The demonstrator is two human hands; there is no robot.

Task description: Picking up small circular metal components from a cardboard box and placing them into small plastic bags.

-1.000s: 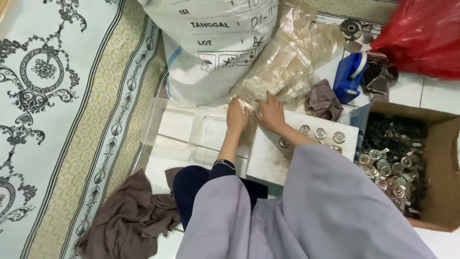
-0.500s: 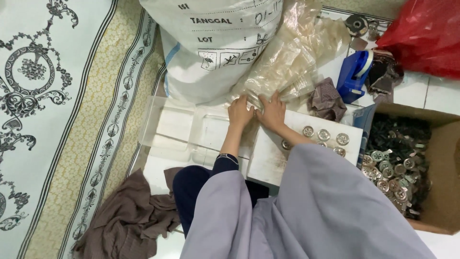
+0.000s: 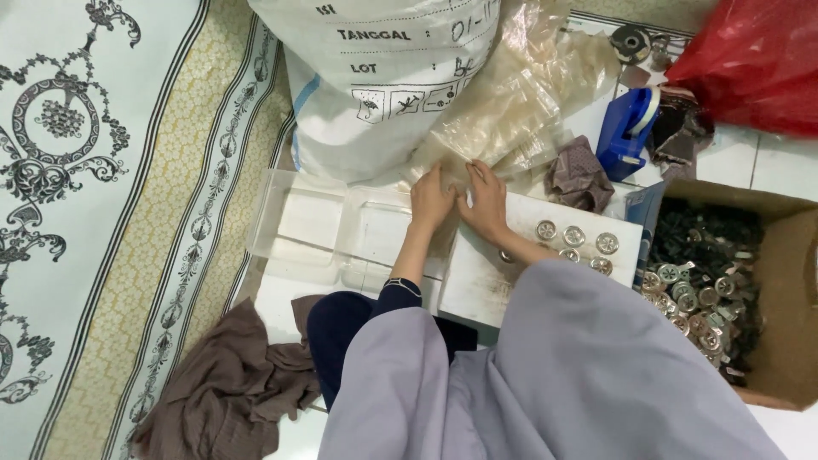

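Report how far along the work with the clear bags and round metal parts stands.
Done: a few round metal parts lie in rows on the white board. In hand: the left hand and right hand together handle a clear plastic bag from the pile. Left: the cardboard box holds many more loose metal parts. No filled bags show.

Two hands, the left hand (image 3: 432, 200) and the right hand (image 3: 486, 202), were in view. There was one white sack (image 3: 383, 77), one red bag (image 3: 758, 64), one blue tape dispenser (image 3: 626, 128), one cardboard box (image 3: 780, 298), and two brown cloths (image 3: 226, 388) (image 3: 578, 175). About five round metal pieces (image 3: 575, 237) lay on one white board (image 3: 477, 281).
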